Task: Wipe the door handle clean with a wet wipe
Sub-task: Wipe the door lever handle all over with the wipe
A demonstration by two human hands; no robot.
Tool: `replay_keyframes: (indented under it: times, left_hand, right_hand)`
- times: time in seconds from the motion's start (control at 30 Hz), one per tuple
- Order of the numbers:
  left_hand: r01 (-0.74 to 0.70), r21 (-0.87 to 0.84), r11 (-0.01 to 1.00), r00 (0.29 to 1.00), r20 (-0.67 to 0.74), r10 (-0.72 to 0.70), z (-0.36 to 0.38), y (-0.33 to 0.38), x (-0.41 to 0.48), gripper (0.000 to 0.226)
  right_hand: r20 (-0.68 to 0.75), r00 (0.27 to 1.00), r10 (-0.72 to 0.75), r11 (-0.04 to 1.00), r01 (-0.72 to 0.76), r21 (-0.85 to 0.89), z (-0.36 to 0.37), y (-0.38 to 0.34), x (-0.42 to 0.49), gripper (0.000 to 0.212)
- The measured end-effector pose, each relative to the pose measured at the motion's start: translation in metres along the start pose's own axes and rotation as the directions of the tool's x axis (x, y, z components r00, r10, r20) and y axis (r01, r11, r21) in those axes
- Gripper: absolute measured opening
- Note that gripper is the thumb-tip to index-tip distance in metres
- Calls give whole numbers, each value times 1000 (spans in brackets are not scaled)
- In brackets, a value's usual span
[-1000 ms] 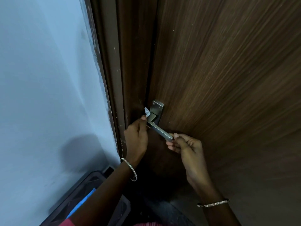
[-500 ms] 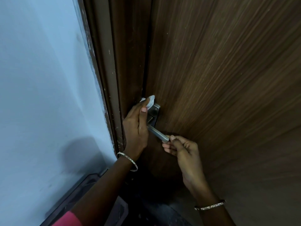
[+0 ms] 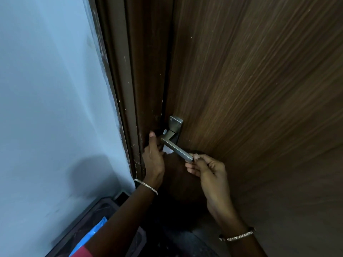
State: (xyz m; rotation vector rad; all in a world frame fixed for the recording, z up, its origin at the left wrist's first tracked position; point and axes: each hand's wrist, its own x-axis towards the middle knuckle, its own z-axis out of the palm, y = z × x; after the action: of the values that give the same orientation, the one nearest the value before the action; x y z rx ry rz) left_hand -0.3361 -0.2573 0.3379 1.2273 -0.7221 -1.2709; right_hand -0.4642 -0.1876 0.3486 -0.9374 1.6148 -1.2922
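L hand (image 3: pixel 154 164): fingers grasp wet wipe (image 3: pixel 167 151) under door handle (image 3: pixel 176 146) neck. R hand (image 3: pixel 207 169): fingers pinch handle tip.

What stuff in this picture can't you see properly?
1. Wet wipe: head view, mostly hidden behind the left hand and door handle.
2. Handle's underside: head view, faces away from the camera.
3. Blue thing in the dark container: head view, cut off by the arm and bottom edge.

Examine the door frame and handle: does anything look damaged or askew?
The frame shows pale chips and scuffs along its edge beside and below the handle, where brown finish looks worn off. The handle looks intact.
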Motion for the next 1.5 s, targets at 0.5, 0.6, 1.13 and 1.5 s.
replay_keyframes:
  times: [0.5,0.6,1.13,1.5]
  left_hand:
    - [88,-87,992,996,-20,-90,-2,-20,1,52]
    - [281,-224,933,958,13,-285,-3,-24,-1,52]
    - [496,-636,591,837,169,-520,-17,2,12,23]
    - [302,-474,827,953,177,-246,-13,-14,18,27]
  right_hand:
    - [-7,990,-140,987,139,-77,0,-2,-7,13]
    - [3,983,-184,977,183,-108,-2,0,-4,11]
    - [18,996,-91,995,92,-49,0,8,4,6]
    - [60,998,-16,1000,16,-2,-2,0,6,6]
